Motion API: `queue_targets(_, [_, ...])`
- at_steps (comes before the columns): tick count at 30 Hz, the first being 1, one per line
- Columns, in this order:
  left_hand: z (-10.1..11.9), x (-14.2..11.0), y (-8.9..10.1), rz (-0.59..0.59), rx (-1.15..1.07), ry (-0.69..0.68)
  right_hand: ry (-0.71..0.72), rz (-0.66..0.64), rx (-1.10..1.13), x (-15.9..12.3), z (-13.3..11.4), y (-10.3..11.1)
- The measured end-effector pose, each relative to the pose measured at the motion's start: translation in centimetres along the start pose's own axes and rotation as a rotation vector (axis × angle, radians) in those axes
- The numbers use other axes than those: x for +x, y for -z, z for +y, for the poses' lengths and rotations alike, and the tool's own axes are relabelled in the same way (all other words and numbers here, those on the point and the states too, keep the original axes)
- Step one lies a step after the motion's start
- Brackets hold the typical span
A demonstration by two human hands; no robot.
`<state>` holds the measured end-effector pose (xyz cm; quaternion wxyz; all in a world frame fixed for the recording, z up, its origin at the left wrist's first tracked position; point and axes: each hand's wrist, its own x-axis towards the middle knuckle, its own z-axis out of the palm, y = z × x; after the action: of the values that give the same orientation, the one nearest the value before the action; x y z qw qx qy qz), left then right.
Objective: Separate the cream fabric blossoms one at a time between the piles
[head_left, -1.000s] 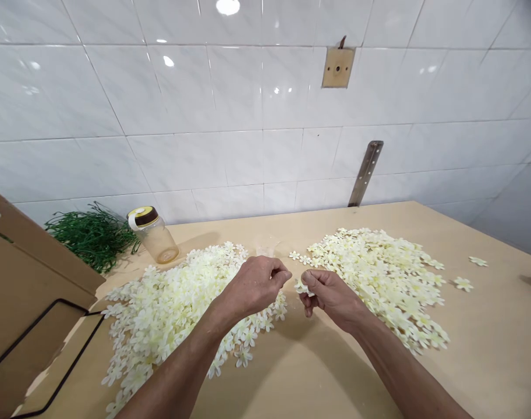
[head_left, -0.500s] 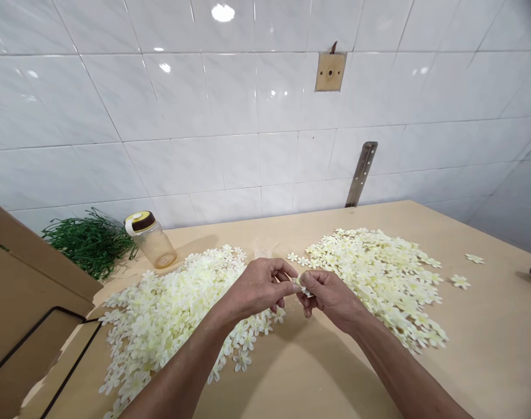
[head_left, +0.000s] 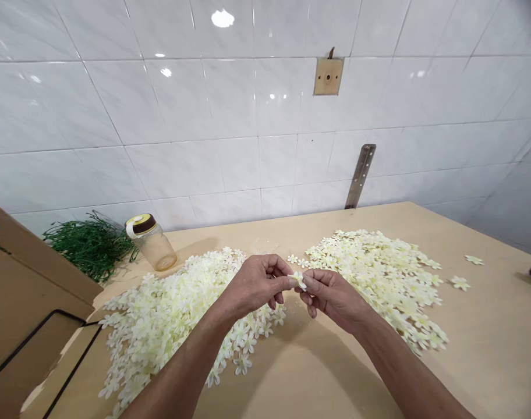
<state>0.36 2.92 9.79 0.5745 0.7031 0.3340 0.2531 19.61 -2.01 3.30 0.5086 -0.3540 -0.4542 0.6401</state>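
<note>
Between my two hands is a small pale-yellow artificial flower (head_left: 298,280), pinched from both sides above the table. My left hand (head_left: 262,281) has thumb and forefinger closed on its left edge. From the right, my right hand (head_left: 331,295) grips it with thumb and fingertips. A broad heap of similar flowers (head_left: 173,317) lies under and left of my left arm. Another pile of flowers (head_left: 379,273) spreads beyond my right hand. Whether one or more flower layers are in my fingers, I cannot tell.
A clear bottle (head_left: 157,247) with a brown and yellow lid stands at the back left, beside green plastic stems (head_left: 88,244). A cardboard box (head_left: 29,308) is at the left edge. Two loose flowers, including one flower (head_left: 460,283), lie right. Behind is a tiled wall (head_left: 230,105).
The fingers have shifted slightly, and the flower between them now shows more of its petals. Both hands stay in nearly the same place. The view has tilted up a little.
</note>
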Motion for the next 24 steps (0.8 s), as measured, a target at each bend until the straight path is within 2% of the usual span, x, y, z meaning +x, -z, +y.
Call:
queue_targets(8, [-0.09, 0.11, 0.12, 0.015, -0.008, -0.026, -0.009, 0.013, -0.015, -0.02, -0.02, 0.07])
queue_targets(19, [-0.12, 0.57, 0.42, 0.172, -0.052, 0.006, 0.002, 0.028, 0.01, 0.06, -0.31, -0.17])
queue_targets(24, [-0.67, 0.87, 0.93, 0.202, -0.031, 0.038, 0.002, 0.048, 0.027, 0.06, 0.03, -0.02])
